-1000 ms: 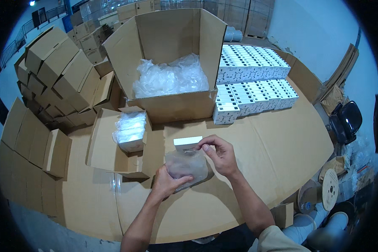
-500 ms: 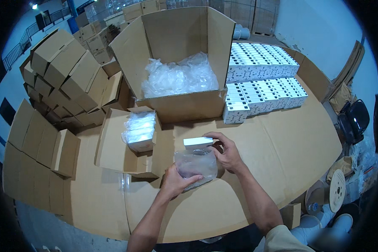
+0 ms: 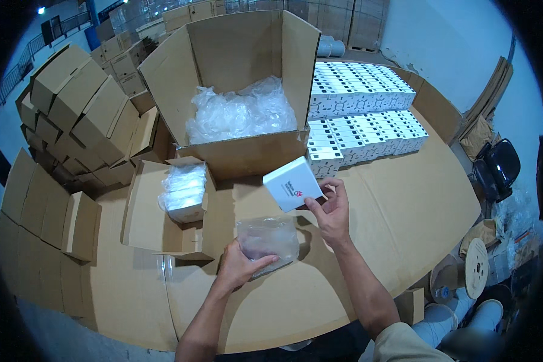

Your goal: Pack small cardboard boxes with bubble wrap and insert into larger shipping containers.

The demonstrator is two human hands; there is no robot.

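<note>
My right hand [image 3: 330, 210] grips a small white box [image 3: 293, 184] by its lower right corner, its flat printed face tilted toward me. Just below it, my left hand [image 3: 241, 265] pinches the near left side of a clear plastic bag [image 3: 270, 239] close above the cardboard-covered table [image 3: 320, 283]. The box and the bag are apart. To the left stands an open brown carton [image 3: 151, 232], partly filled with a row of bagged white boxes [image 3: 184, 188].
Behind, a large open carton [image 3: 247, 157] holds a heap of clear plastic bags [image 3: 247, 111]. Stacked white boxes [image 3: 362, 87] fill the back right. Brown cartons [image 3: 81, 111] pile up at the left, and a black chair [image 3: 498, 172] stands beyond the table's right edge.
The white box has moved up from the bag's far edge and turned to show its broad face. My left hand stays on the bag. The whole view has shifted slightly.
</note>
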